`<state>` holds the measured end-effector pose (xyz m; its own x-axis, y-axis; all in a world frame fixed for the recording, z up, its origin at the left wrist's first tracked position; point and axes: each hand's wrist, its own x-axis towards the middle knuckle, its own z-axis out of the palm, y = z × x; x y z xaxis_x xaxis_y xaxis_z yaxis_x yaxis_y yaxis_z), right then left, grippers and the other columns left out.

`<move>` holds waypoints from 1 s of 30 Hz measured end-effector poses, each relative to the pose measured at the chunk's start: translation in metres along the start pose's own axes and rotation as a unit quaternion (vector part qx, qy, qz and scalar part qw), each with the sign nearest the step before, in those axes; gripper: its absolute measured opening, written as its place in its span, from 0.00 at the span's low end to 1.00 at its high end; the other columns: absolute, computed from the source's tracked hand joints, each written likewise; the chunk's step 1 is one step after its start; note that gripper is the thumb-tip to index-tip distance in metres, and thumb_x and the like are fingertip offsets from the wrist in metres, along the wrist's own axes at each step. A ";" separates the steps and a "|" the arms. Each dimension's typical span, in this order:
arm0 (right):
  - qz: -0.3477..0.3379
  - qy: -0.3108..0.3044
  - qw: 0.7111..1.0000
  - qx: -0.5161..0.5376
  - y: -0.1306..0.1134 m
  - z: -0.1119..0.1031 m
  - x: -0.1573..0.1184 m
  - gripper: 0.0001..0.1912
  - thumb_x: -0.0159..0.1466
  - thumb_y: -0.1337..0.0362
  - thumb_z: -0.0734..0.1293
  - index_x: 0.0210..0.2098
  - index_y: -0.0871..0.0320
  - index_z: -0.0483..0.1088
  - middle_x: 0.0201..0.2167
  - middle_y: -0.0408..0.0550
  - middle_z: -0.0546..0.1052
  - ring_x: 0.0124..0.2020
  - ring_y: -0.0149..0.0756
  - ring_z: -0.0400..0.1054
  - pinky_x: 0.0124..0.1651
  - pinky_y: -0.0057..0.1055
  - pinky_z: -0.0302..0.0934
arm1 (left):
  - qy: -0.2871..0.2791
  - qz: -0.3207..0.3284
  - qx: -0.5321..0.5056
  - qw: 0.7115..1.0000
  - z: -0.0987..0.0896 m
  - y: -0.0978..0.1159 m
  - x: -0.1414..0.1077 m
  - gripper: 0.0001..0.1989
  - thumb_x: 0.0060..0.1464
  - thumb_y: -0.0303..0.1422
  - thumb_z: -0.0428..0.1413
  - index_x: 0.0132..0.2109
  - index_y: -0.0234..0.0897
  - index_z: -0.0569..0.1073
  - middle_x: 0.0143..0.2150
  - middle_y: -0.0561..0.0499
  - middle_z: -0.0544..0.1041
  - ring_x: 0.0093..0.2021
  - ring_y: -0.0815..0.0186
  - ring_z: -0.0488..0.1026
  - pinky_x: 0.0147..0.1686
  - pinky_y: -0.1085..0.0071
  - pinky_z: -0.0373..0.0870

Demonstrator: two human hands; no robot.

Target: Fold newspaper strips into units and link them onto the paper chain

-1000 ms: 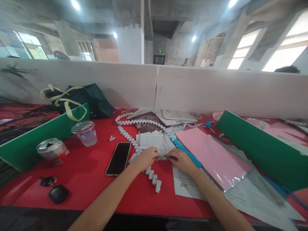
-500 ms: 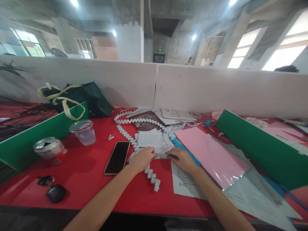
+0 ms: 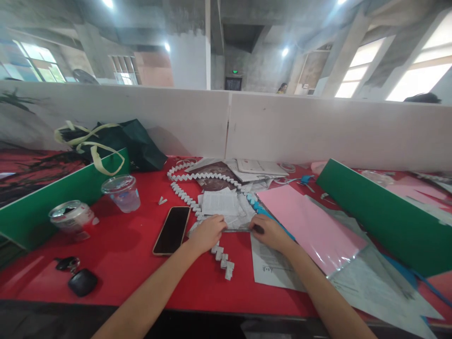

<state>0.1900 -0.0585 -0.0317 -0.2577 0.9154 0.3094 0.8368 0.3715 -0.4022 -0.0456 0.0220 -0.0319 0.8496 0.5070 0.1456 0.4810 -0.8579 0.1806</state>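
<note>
My left hand (image 3: 209,231), fingers curled and pressed together, has its fingertips at the near edge of a pile of white printed paper (image 3: 242,214). To its right, my right hand (image 3: 270,230) is closed around a small dark object (image 3: 259,229) whose kind I cannot make out. A zigzag chain of folded paper (image 3: 223,259) passes under or beside my left hand and comes out toward me. Its far part loops behind the pile and turns blue (image 3: 254,202) near my right hand.
A phone (image 3: 172,230) lies left of my left hand. Farther left are a plastic cup (image 3: 122,193), a can (image 3: 73,219) and keys (image 3: 82,282). A pink sheet (image 3: 307,226) and papers lie at right. Green dividers (image 3: 384,216) flank the red table (image 3: 141,287).
My right hand has shifted slightly to the right, away from my left hand, and its fingers are curled in more. My left hand has barely moved.
</note>
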 end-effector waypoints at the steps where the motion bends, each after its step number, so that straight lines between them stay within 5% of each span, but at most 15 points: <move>1: 0.000 -0.002 1.000 -0.005 -0.001 -0.001 0.000 0.13 0.50 0.79 0.61 0.30 0.57 0.68 0.32 0.45 0.72 0.37 0.35 0.65 0.41 0.31 0.60 | 0.003 -0.010 -0.001 1.000 0.000 0.001 0.000 0.13 0.51 0.20 0.47 0.40 0.36 0.72 0.41 0.48 0.70 0.46 0.63 0.66 0.46 0.70 0.63; 7: 0.003 -0.009 0.998 -0.057 -0.004 -0.002 -0.001 0.11 0.51 0.78 0.60 0.27 0.57 0.65 0.30 0.44 0.70 0.36 0.34 0.64 0.39 0.30 0.58 | 0.012 -0.054 0.008 0.998 0.004 0.006 -0.002 0.12 0.52 0.20 0.46 0.40 0.35 0.70 0.42 0.47 0.69 0.47 0.62 0.64 0.48 0.68 0.63; 30: -0.005 -0.014 0.997 -0.070 -0.010 0.000 0.001 0.10 0.52 0.77 0.60 0.28 0.57 0.64 0.30 0.45 0.69 0.36 0.35 0.63 0.40 0.30 0.58 | 0.048 -0.013 0.004 0.999 0.005 0.008 0.002 0.07 0.57 0.25 0.48 0.40 0.34 0.69 0.40 0.47 0.69 0.45 0.62 0.64 0.46 0.67 0.63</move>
<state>0.1813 -0.0611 -0.0278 -0.2785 0.9160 0.2889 0.8929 0.3577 -0.2733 -0.0391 0.0156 -0.0349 0.8126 0.5339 0.2337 0.5040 -0.8451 0.1782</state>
